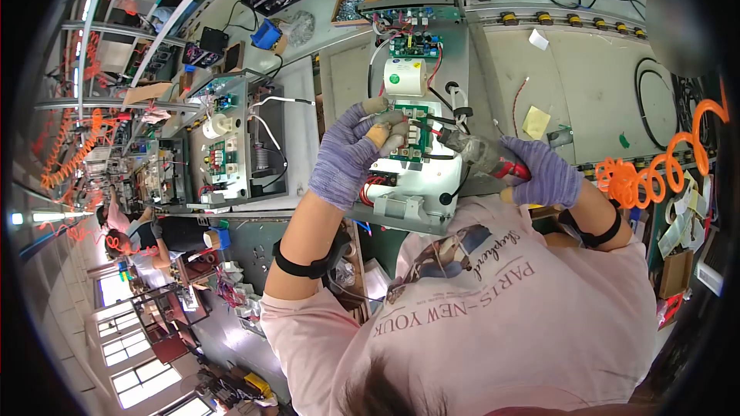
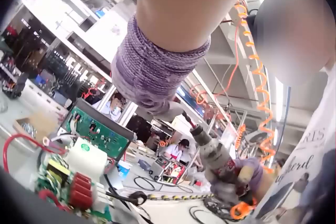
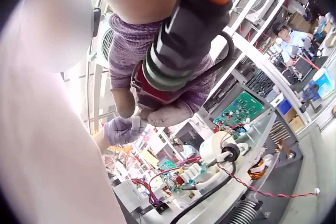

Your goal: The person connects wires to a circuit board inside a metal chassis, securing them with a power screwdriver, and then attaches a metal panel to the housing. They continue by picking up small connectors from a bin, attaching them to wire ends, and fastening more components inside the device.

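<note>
**Workshop bench (image 1: 597, 96) with an opened unit between two gloved hands**

At far left, windows (image 1: 142, 343) light the room. Next comes a second unit (image 1: 231, 173), also open and fitted with a white cylinder, its pale leads standing clear of the frame.

The left hand (image 1: 344, 152) reaches over the near unit, fingers bent above its green board (image 1: 415, 139), probably to steady or guide the driver's tip; whether they pinch anything cannot be told.

At centre, the unit (image 1: 455, 54) lies open side up, directly before the torso, presumably so that both hands reach the board. Its white cylinder (image 1: 405, 77) sits beyond the board.

From the right, the driver (image 1: 474, 146) slants toward the board; whether its tip touches cannot be made out. The right hand (image 1: 546, 173) grips its red body, seemingly for control of its aim. At far right, an orange hose (image 1: 678, 146) is coiled, likely to give slack.
</note>
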Demonstrator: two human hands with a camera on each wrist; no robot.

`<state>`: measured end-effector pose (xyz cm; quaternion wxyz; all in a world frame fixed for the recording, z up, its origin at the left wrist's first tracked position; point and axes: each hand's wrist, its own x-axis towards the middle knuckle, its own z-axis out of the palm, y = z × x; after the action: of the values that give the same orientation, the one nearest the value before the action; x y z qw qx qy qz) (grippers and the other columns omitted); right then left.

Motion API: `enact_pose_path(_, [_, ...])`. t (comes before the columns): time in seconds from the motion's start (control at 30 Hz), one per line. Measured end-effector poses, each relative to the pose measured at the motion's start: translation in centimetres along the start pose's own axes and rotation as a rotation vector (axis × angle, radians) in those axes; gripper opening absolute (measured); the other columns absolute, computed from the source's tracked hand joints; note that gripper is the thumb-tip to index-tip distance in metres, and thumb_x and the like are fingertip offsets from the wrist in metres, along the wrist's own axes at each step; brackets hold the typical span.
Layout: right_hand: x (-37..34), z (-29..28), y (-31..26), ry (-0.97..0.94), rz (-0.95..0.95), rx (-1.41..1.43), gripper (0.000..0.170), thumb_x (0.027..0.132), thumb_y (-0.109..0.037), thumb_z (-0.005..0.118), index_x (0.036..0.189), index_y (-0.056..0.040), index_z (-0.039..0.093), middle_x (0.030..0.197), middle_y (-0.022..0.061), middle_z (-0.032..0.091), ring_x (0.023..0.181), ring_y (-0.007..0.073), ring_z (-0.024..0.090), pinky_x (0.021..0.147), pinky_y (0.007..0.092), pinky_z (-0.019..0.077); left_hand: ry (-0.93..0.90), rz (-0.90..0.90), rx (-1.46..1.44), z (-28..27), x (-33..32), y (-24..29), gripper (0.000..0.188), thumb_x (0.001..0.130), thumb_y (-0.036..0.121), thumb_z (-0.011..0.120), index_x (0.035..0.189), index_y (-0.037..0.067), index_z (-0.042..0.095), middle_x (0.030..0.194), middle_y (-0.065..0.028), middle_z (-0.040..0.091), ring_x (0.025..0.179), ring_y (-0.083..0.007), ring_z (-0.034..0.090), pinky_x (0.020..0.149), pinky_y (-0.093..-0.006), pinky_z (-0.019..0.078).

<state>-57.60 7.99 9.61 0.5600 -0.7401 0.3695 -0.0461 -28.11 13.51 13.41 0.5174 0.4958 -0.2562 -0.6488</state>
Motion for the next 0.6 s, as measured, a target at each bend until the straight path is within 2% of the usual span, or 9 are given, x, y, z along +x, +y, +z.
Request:
enact_pose_path(0.07, [0.2, 0.1, -1.1, -0.018, -0.036, 0.024, 0.074, 0.055, -0.017, 0.074, 0.118, 0.0062, 0.042, 0.085, 0.0162, 0.056, 0.077, 0.0212, 0.055, 0.076, 0.0296, 0.0451, 0.078, -0.008, -0.007, -0.1, -0.5, -0.1, 0.037, 0.081, 0.006, 0.059, 0.115, 0.0, 0.044, 0.103, -0.017, 0.056, 0.088, -0.0243, 0.061, 0.073, -0.0269, 0.0542])
enact_pose_path(0.17, [0.7, 0.3, -2.0, -0.114, -0.013, -0.007, 0.075, 0.056, -0.019, 0.073, 0.119, 0.0058, 0.042, 0.085, 0.0173, 0.057, 0.078, 0.0232, 0.057, 0.076, 0.0305, 0.0454, 0.037, 0.0, 0.025, -0.3, -1.1, 0.3, 0.038, 0.081, 0.005, 0.058, 0.116, 0.001, 0.044, 0.102, -0.0158, 0.057, 0.085, -0.0214, 0.061, 0.07, -0.0247, 0.0544])
enact_pose_path(0.2, [1.0, 0.6, -1.6, -0.103, -0.045, -0.026, 0.074, 0.057, -0.02, 0.072, 0.119, 0.0054, 0.042, 0.084, 0.0175, 0.057, 0.078, 0.0235, 0.058, 0.076, 0.0306, 0.0455, 0.071, 0.005, 0.056, -0.2, -1.5, 0.5, 0.039, 0.081, 0.004, 0.059, 0.116, 0.002, 0.044, 0.099, -0.0131, 0.059, 0.084, -0.018, 0.061, 0.068, -0.0227, 0.0542])
enact_pose_path(0.3, [1.6, 1.1, -1.2, -0.108, -0.102, -0.072, 0.072, 0.058, -0.022, 0.072, 0.118, 0.0045, 0.043, 0.082, 0.0174, 0.058, 0.076, 0.0238, 0.058, 0.075, 0.031, 0.0457, 0.178, 0.043, 0.059, -0.3, -2.0, -0.1, 0.041, 0.079, 0.003, 0.061, 0.116, 0.002, 0.045, 0.097, -0.0104, 0.061, 0.084, -0.0161, 0.061, 0.067, -0.0214, 0.0539])
enact_pose_path(0.37, [1.8, 1.1, -1.4, -0.115, -0.126, -0.097, 0.071, 0.058, -0.023, 0.071, 0.118, 0.0041, 0.044, 0.081, 0.0171, 0.057, 0.074, 0.0237, 0.058, 0.073, 0.0312, 0.0458, 0.169, 0.051, 0.031, -0.9, -1.9, -0.6, 0.043, 0.077, 0.002, 0.063, 0.116, 0.003, 0.045, 0.098, -0.0099, 0.061, 0.085, -0.0157, 0.061, 0.071, -0.0229, 0.0531])
enact_pose_path(0.43, [1.9, 0.7, -2.1, -0.127, -0.103, -0.01, 0.069, 0.058, -0.023, 0.071, 0.116, 0.0035, 0.045, 0.077, 0.0167, 0.057, 0.071, 0.0234, 0.057, 0.07, 0.032, 0.0459, 0.186, 0.248, 0.167, -1.4, -1.7, -0.9, 0.041, 0.076, -0.004, 0.061, 0.114, 0.001, 0.045, 0.097, -0.0149, 0.061, 0.086, -0.0205, 0.061, 0.077, -0.0282, 0.0524])
enact_pose_path(0.53, [2.2, 0.1, -2.7, -0.169, -0.03, -0.016, 0.066, 0.058, -0.022, 0.07, 0.115, 0.0023, 0.047, 0.075, 0.0159, 0.057, 0.067, 0.0243, 0.057, 0.068, 0.0324, 0.0456, 0.167, 0.273, 0.234, -1.4, -2.3, -0.6, 0.05, 0.072, -0.001, 0.066, 0.117, 0.002, 0.045, 0.098, -0.0123, 0.062, 0.085, -0.017, 0.061, 0.08, -0.0272, 0.05])
enact_pose_path(0.6, [2.3, 0.3, -1.8, -0.133, -0.07, -0.036, 0.065, 0.058, -0.022, 0.07, 0.114, 0.0017, 0.047, 0.075, 0.0163, 0.057, 0.068, 0.0249, 0.057, 0.068, 0.0323, 0.0458, 0.135, 0.278, 0.266, -1.0, -2.6, -0.5, 0.05, 0.072, 0.0, 0.067, 0.117, 0.001, 0.045, 0.096, -0.0127, 0.063, 0.084, -0.0165, 0.061, 0.078, -0.0261, 0.0502])
